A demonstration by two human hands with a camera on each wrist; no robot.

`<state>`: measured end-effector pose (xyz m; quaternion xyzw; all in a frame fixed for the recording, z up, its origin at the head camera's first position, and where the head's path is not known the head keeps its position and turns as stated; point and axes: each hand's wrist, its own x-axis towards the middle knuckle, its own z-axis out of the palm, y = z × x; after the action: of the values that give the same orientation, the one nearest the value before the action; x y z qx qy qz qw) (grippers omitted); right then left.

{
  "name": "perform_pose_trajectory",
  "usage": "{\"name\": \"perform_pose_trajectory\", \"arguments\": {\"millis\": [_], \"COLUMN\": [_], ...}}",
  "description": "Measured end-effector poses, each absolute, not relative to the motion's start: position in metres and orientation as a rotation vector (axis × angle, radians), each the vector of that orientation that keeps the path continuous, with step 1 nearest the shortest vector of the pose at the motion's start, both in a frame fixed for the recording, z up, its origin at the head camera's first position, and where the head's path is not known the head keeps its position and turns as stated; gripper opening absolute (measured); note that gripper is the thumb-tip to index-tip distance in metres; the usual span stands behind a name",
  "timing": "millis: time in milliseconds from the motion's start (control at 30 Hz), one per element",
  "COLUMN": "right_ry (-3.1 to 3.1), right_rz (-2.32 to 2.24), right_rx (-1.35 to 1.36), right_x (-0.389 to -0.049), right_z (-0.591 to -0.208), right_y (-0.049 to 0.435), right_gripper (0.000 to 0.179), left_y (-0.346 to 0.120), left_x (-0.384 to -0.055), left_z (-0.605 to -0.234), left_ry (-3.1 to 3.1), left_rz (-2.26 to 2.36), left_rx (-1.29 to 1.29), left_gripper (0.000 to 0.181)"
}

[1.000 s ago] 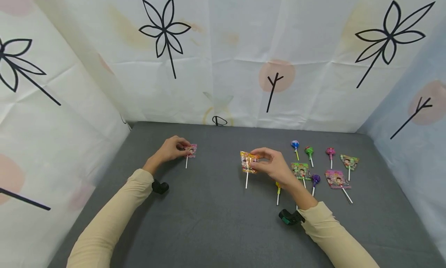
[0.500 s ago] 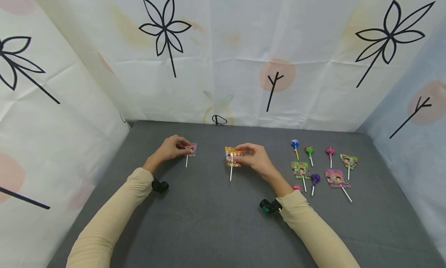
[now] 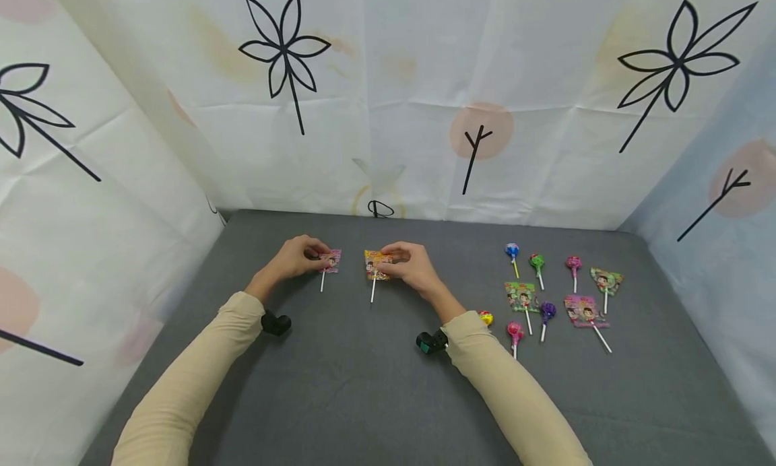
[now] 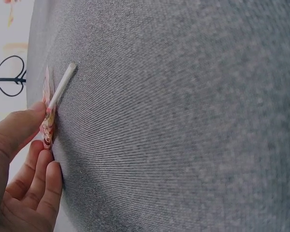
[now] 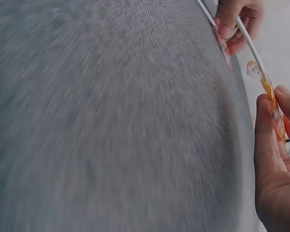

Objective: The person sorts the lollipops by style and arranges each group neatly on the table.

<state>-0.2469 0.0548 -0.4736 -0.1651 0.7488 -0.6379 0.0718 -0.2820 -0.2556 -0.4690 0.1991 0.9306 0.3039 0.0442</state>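
Observation:
At the back left of the table, my left hand (image 3: 297,257) pinches a lollipop in a flat pink wrapper (image 3: 332,260), its white stick pointing toward me. The left wrist view shows the thumb on that wrapper (image 4: 47,130) and the white stick (image 4: 63,86) lying close over the cloth. To its right, my right hand (image 3: 409,265) holds a lollipop in an orange-yellow wrapper (image 3: 372,265) between thumb and fingers. In the right wrist view this orange lollipop (image 5: 268,87) appears raised off the cloth, stick outward. A small gap separates the two lollipops.
Several lollipops lie on the right of the grey table (image 3: 364,385): a blue one (image 3: 512,249), a green ball (image 3: 536,260), a purple one (image 3: 548,310), a flat pink packet (image 3: 585,310) and others. My right sleeve (image 3: 509,378) partly covers a yellow one (image 3: 486,317). A patterned curtain (image 3: 412,149) stands behind.
My right hand has carried the orange lollipop leftward, from near the right-hand group to beside the pink one. The left hand stays put on its lollipop.

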Motion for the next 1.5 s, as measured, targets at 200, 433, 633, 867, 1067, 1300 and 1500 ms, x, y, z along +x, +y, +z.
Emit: {"name": "perform_pose_trajectory", "arguments": {"millis": [200,433,633,867,1067,1300,1500], "right_ry": [2.247,2.412,2.523,2.617,2.649,2.644,2.644], "right_rz": [-1.925,-1.796,-1.687,-1.552,-1.508,-1.521,-1.554], "right_rx": [-0.454,-0.376,-0.358,-0.353,-0.342,-0.362,-0.389], "right_x": [-0.256,-0.266,-0.269,-0.268,-0.268,-0.268,-0.268], "right_z": [-0.483,-0.489,-0.486,-0.478,-0.477,-0.48,-0.481], "right_y": [0.03,0.009,0.001,-0.005,-0.009,-0.009,-0.01], "right_gripper": [0.034,0.035,0.034,0.031,0.031,0.031,0.029], "left_y": [-0.259,-0.259,-0.258,-0.256,-0.256,-0.256,-0.254], "left_x": [-0.284,-0.285,-0.285,-0.284,-0.283,-0.282,-0.281], "left_z": [-0.47,-0.47,-0.469,-0.467,-0.467,-0.467,-0.464], "left_ry": [2.839,2.825,2.821,2.805,2.802,2.798,2.801], "left_rz": [0.916,0.916,0.909,0.926,0.949,0.94,0.929], "left_rx": [0.617,0.615,0.595,0.592,0.598,0.588,0.589], "left_gripper": [0.029,0.029,0.028,0.03,0.029,0.029,0.029]}}
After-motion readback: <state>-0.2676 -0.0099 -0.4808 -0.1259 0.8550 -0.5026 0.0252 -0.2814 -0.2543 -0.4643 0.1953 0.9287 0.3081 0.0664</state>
